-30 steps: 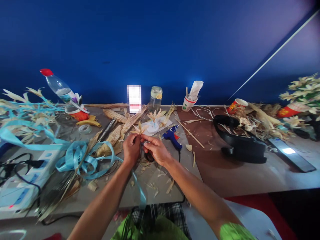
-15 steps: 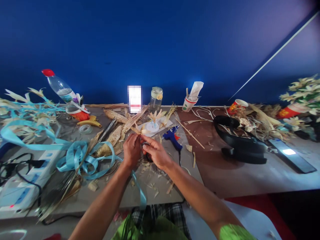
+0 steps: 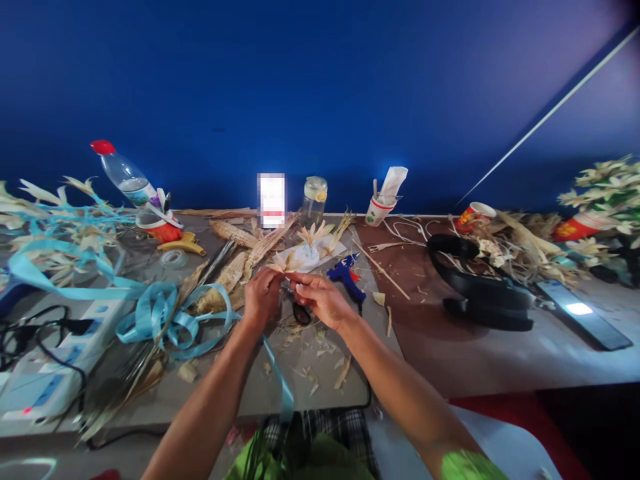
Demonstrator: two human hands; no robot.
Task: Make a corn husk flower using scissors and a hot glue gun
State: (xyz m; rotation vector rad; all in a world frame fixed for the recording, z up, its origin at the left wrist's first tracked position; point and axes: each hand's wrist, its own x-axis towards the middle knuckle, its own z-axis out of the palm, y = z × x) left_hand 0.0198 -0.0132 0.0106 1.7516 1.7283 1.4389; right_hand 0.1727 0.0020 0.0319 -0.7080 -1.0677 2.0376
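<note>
Backdrop: deep blue wall behind a grey table (image 3: 320, 383) littered with husk scraps.
Landmark: blue glue gun (image 3: 345, 275), lying near the table's middle.
Flower (image 3: 284, 264): pale husk bloom with petals fanned upward, held off the table just left of the glue gun.
Left hand (image 3: 263, 300): left of the glue gun, closed around the flower's base, thumb and fingers pinching beneath the petals.
Right hand (image 3: 324, 301): just in front of the glue gun, fingertips drawn together at the flower's base from the other side; pinching the stem or a binding, cannot tell which.
Scissors (image 3: 301, 312): dark handles on the table under the hands, near the glue gun.
Ribbon (image 3: 165, 313): light blue loops, well left of the glue gun.
Jar (image 3: 314, 199): behind the glue gun, by the wall.
Headset (image 3: 475, 283): black, well right of the glue gun.
Handling: probably very light, dry and brittle; petals likely to crease or snap under pressure.
Hold: best at the gathered base, gently, away from the petal tips.
</note>
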